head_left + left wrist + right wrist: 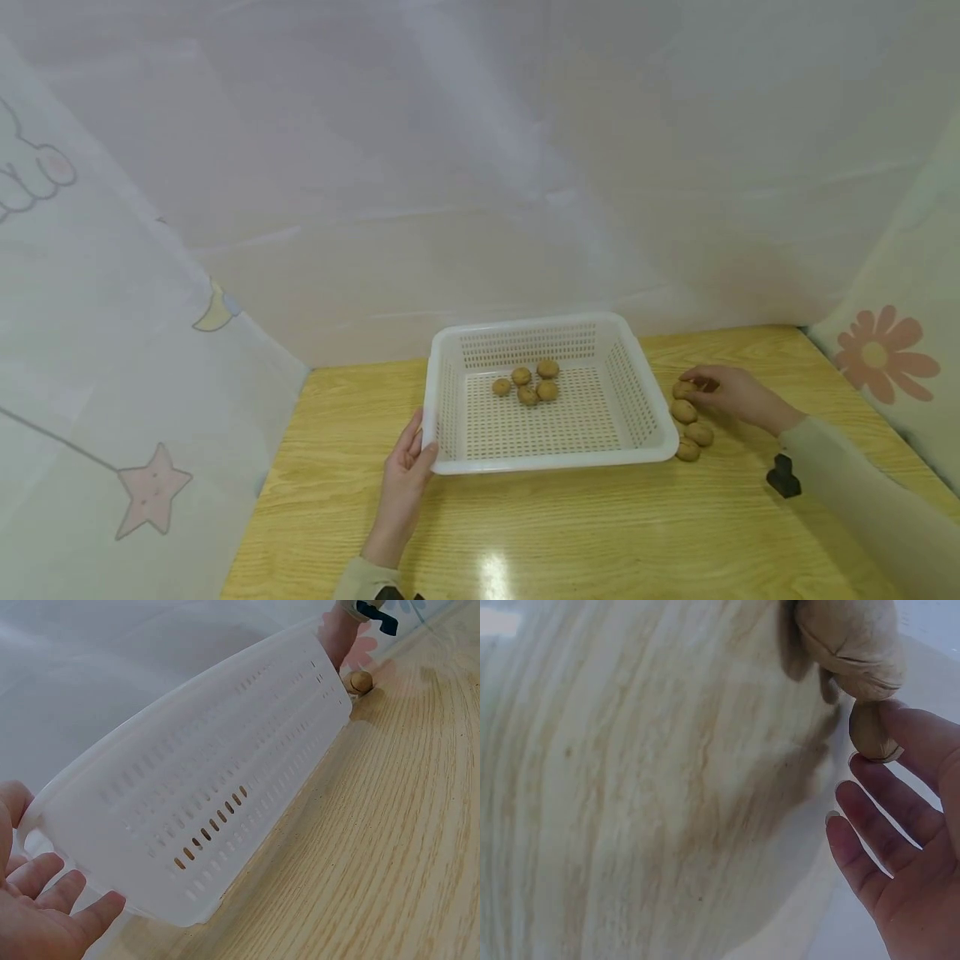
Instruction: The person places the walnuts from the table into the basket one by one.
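Note:
A white plastic basket (pixel 551 460) with slotted walls sits on the table. My left hand (pixel 405 467) grips its left end, thumb over the rim and fingers against the outer wall; in the left wrist view the fingers (pixel 64 892) spread below the rim. Several walnuts (pixel 528 395) lie grouped inside the basket. Right of it, my right hand (pixel 738 397) pinches the farthest walnut (pixel 871 733) of a short row between thumb and index finger, the other fingers loosely extended. More walnuts (pixel 700 433) lie nearer me in that row, close beside the basket's right wall.
The wood-grain table (pixel 570 533) ends at the back against a pale hanging sheet (pixel 510 250). Printed curtains stand on both sides, with a star (pixel 153 490) on the left one and a flower (pixel 874 355) on the right one.

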Available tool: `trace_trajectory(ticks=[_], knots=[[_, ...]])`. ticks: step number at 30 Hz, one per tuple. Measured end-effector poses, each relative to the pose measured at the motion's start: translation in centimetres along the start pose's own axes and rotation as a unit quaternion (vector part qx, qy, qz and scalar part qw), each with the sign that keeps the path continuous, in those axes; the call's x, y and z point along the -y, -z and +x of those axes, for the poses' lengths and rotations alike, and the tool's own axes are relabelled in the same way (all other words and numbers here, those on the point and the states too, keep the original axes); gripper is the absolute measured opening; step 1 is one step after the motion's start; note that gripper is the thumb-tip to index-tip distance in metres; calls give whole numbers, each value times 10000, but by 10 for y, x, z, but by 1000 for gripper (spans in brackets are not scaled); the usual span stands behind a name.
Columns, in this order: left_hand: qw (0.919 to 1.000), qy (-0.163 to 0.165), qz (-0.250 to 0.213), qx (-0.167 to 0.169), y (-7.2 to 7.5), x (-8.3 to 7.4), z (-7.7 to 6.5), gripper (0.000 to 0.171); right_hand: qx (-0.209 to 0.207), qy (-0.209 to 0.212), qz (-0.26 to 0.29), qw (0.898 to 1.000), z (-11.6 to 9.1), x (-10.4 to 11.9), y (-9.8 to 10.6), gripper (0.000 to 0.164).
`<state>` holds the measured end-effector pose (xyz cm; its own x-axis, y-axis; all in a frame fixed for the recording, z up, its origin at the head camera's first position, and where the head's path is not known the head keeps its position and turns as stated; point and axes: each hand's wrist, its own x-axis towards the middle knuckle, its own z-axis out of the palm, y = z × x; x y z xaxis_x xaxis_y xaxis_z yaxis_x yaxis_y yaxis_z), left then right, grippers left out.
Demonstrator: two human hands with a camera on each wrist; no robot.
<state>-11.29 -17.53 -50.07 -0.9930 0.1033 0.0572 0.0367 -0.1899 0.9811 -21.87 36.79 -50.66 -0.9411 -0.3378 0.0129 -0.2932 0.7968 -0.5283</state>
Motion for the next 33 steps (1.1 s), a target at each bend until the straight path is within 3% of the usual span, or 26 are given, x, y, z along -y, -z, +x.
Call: trace_trajectory(ticks=[6, 14, 21, 33], knots=[[10000, -47, 10, 0, 0, 1, 2, 69, -1, -125, 96, 9999, -3, 11, 10, 39], [9999, 64, -128, -76, -1, 0, 1, 68, -276, 178, -33, 9995, -10, 32, 25, 36], [9999, 89, -119, -64, 0, 1, 0, 69, -307, 192, -170, 9992, -13, 47, 37, 37], [9996, 162, -152, -155, -2, -1, 0, 67, -279, 552, -282, 9977, -7, 93, 54, 36]])
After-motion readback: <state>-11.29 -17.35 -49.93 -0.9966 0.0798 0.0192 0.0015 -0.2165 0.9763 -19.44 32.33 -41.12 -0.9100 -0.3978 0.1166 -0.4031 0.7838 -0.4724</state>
